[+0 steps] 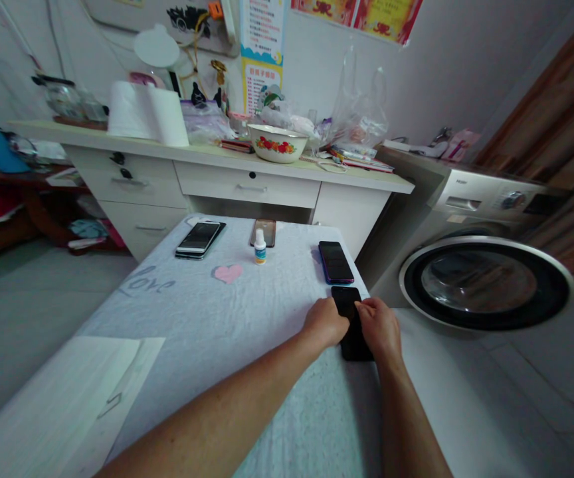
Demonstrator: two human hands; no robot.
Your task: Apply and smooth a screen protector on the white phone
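Note:
A black smartphone (354, 342) lies flat on the cloth-covered table, close to its right edge. My left hand (325, 322) is closed at the phone's left side, its curled fingers reaching over the dark surface. From the opposite side my right hand (379, 328) grips the phone's right edge, thumb and fingertips drawn together near the upper part. Parts of the phone are hidden beneath both hands. Just beyond its top end rests another dark phone (335, 261) with a bluish-purple rim, which neither hand touches.
Farther back on the table (247, 332) are stacked phones (200, 238), a small white bottle (260, 249) and a brownish phone case (264, 232). A paper sheet (92, 372) lies at the front left. Behind stands a white desk (247, 189); a washing machine (486, 265) stands right.

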